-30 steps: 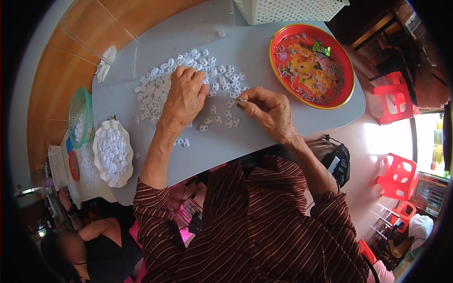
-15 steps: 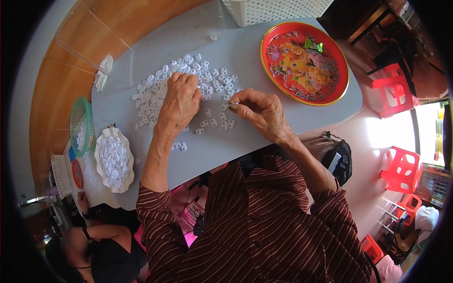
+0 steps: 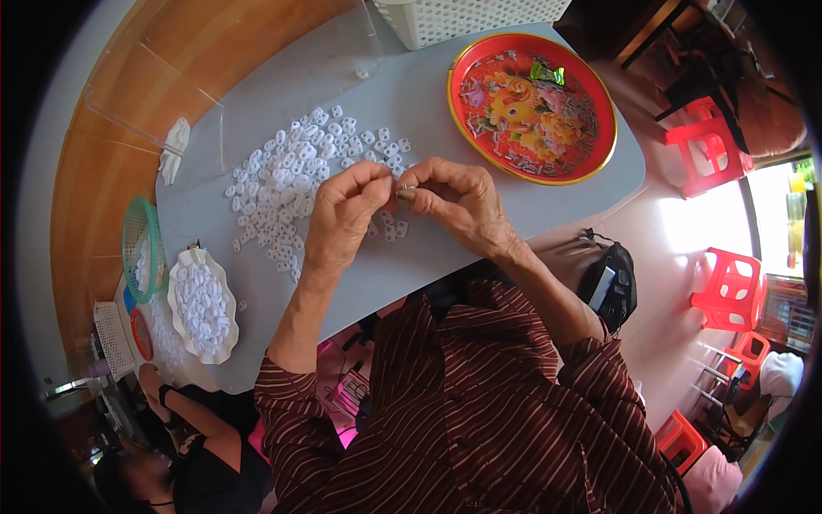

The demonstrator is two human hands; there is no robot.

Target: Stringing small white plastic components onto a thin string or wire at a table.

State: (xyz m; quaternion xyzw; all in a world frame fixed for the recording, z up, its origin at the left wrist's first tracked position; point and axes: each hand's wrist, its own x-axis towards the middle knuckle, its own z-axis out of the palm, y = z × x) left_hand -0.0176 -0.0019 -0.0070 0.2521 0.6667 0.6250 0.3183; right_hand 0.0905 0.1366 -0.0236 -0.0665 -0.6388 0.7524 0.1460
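Two hands meet above the grey surface [image 3: 479, 111]: my left hand [image 3: 342, 218] and right hand [image 3: 458, 201] press their fingertips together around one small white piece [image 3: 404, 187], each grip pinching it just off the surface near its front edge. Dozens more white pieces [image 3: 291, 176] lie scattered toward the left rear. A red round tray [image 3: 604, 116] sits at the right end, a white dish [image 3: 175, 287] of pieces at the left corner.

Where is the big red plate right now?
In the head view, the red plate sits on the grey table at the far right, beyond the right hand, beside the white basket.
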